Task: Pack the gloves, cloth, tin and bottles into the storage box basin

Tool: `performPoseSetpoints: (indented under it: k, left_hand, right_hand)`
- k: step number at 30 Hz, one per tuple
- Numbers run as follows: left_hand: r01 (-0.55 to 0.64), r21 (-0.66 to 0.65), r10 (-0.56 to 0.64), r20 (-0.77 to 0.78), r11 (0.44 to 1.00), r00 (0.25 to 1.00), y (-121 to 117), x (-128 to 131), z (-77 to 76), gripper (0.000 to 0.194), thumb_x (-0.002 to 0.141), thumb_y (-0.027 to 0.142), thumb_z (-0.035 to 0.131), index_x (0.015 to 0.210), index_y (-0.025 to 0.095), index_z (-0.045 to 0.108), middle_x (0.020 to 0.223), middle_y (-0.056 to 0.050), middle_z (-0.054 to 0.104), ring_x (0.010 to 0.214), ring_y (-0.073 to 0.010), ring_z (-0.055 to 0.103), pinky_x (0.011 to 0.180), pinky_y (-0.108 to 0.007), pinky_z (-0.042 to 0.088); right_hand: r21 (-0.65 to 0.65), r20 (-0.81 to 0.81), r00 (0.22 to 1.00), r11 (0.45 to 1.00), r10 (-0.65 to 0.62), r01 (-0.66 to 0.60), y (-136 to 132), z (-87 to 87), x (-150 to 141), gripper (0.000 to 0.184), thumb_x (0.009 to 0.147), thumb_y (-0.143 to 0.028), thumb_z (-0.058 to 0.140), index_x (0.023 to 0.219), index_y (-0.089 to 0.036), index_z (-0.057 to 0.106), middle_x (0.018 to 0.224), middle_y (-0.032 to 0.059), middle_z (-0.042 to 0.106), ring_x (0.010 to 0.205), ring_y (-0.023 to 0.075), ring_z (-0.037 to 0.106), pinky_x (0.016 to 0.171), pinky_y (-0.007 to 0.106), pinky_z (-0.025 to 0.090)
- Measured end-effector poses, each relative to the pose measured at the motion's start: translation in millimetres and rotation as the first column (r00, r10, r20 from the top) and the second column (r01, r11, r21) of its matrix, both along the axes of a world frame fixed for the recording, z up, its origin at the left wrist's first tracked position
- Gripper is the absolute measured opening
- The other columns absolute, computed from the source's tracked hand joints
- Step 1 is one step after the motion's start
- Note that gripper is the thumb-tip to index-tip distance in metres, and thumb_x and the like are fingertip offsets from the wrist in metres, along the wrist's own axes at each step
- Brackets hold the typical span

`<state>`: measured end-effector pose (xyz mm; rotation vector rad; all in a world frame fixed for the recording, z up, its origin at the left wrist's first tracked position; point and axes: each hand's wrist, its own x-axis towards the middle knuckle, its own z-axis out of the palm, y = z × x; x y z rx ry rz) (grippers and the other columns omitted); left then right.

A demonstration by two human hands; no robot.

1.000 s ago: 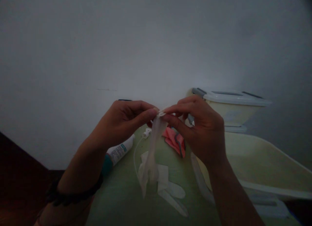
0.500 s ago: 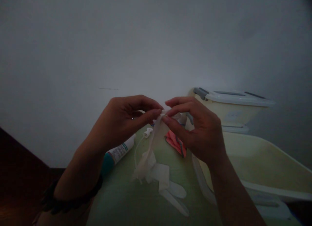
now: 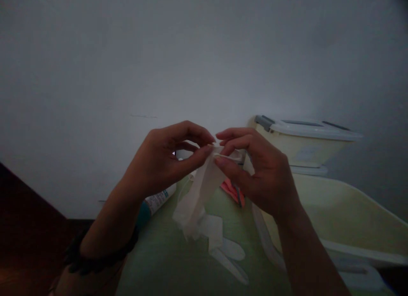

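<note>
Grip of left hand (image 3: 168,155) and right hand (image 3: 267,177): pinched on glove (image 3: 204,183) — lidded box (image 3: 306,149) behind open tub (image 3: 344,206).

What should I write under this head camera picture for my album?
Two bare hands pinch a thin, whitish, see-through glove-like piece above a green table.

Plain grey wall (image 3: 191,66): dimly, softly lit; darker at the right edge.
Lower left corner: almost black, faint reddish glow.
Thin, translucent white glove (image 3: 204,185): hazy, its lower end blurred.
Light source: cannot be told.
</note>
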<state>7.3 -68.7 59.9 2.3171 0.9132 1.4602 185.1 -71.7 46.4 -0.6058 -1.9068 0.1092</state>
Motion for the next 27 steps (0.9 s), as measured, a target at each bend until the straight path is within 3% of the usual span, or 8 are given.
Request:
performPoseSetpoints:
  k: [6,15,22,27]
  left_hand:
    - [0.069,-0.018,-0.069,0.012,0.997,0.998,4.1,0.1,0.0,0.013,0.072,0.021,0.064,0.083,0.016,0.060,0.080,0.001,0.067,0.070,-0.0102,0.064,0.068,-0.020,0.054]
    - [0.107,-0.094,-0.095,0.130,0.990,0.987,5.2,6.7,-3.7,0.017,0.070,0.025,0.067,0.081,0.016,0.058,0.078,0.000,0.066,0.070,-0.0120,0.064,0.067,-0.022,0.054]
    - [0.262,-0.196,-0.224,0.197,0.945,0.954,7.8,7.2,-7.9,0.014,0.075,0.019,0.062,0.085,0.018,0.053,0.075,0.002,0.062,0.067,-0.0093,0.062,0.059,-0.018,0.051]
    - [0.363,-0.218,-0.331,0.172,0.906,0.928,6.0,8.0,-9.1,0.012,0.079,0.018,0.058,0.088,0.019,0.051,0.076,0.002,0.059,0.068,-0.0082,0.059,0.059,-0.018,0.049]
  right_hand:
    - [-0.017,-0.111,0.994,1.000,0.022,-0.024,2.3,-1.0,-1.8,0.008,0.072,-0.018,0.066,0.079,-0.019,0.062,0.094,0.0038,0.060,0.091,0.0155,0.057,0.082,0.032,0.045]
    - [-0.179,-0.310,0.951,0.981,0.019,-0.078,4.4,-5.5,-7.0,0.011,0.070,-0.022,0.068,0.079,-0.019,0.062,0.087,0.0004,0.064,0.083,0.0140,0.060,0.074,0.030,0.049]
    - [-0.215,-0.388,0.921,0.975,-0.029,-0.060,2.2,-3.0,-7.0,0.011,0.068,-0.020,0.070,0.076,-0.021,0.062,0.070,-0.0047,0.062,0.061,0.0087,0.057,0.051,0.021,0.047]
    - [-0.228,-0.494,0.869,0.968,-0.026,-0.101,3.3,-0.2,-3.2,0.012,0.067,-0.015,0.069,0.075,-0.021,0.062,0.072,-0.0041,0.063,0.062,0.0088,0.058,0.051,0.021,0.049]
